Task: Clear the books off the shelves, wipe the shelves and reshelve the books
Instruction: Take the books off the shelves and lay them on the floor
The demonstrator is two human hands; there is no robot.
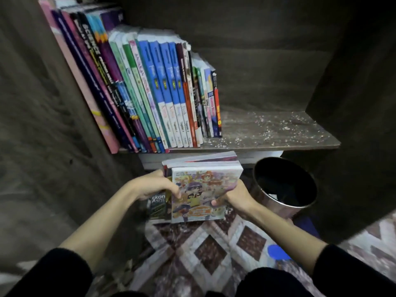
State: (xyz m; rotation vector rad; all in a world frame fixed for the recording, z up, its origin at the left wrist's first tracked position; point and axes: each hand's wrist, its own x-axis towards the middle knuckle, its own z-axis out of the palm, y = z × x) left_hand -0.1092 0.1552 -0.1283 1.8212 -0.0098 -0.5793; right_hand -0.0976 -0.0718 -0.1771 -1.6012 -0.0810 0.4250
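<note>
Held books: a small bundle of paperback books, the top one with a glossy, brightly coloured cartoon cover, sits between the two hands, cover up and tilted toward the person.
Left hand: the left hand grips the bundle's left edge, with its fingers curled onto the front cover.
Right hand: the right hand clasps the lower right edge, thumb lying on the cover and fingers hidden underneath.
Under the left hand: a dark book with pale lettering lies just below the left wrist, partly covered by the bundle.
Beyond the hands: a row of upright books with blue, green, purple and pink spines stands on the dark wooden shelf board, leaning left against the side wall.
Shelf surface: the stretch of board above the right hand is bare of books and scattered with pale specks and dust.
Below the board: a stack of white-edged books lies flat just past the fingertips of the left hand.
Right of the right hand: a round shiny metal bin with a dark inside stands near the right forearm.
Beneath the arms: a patterned rug with brown and cream diamonds covers the floor, and a small blue round object shows under the right forearm.
Sleeves: black sleeves are pushed up both forearms.
</note>
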